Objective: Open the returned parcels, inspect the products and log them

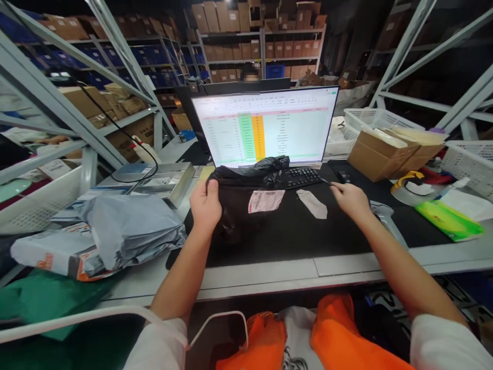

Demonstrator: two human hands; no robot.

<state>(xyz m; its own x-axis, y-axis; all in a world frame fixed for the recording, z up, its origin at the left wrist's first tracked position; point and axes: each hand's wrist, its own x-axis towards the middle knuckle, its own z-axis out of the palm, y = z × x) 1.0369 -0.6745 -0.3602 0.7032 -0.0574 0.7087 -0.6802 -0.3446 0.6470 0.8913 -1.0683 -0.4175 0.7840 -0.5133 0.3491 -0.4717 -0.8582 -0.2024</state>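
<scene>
My left hand (206,205) is closed on the left edge of a black plastic mailing bag (231,210), thumb on top. A white printed label (265,201) shows on the bag, and its crumpled upper part reaches over the keyboard (302,177). To the right, my right hand (348,198) is closed around a thin dark stick-like tool (325,181) that points left; its kind is too small to tell. Between the hands a blank whitish slip (313,204) lies on the black desk mat (292,236). A grey handheld scanner (389,223) rests beside my right forearm.
A lit monitor (265,128) stands behind the bag. Grey mailing bags (127,226) are piled at left. At right are cardboard boxes (381,151), a tape roll (412,187), a green packet (449,220) and a white basket (472,164). A white cable (96,312) crosses the lower left.
</scene>
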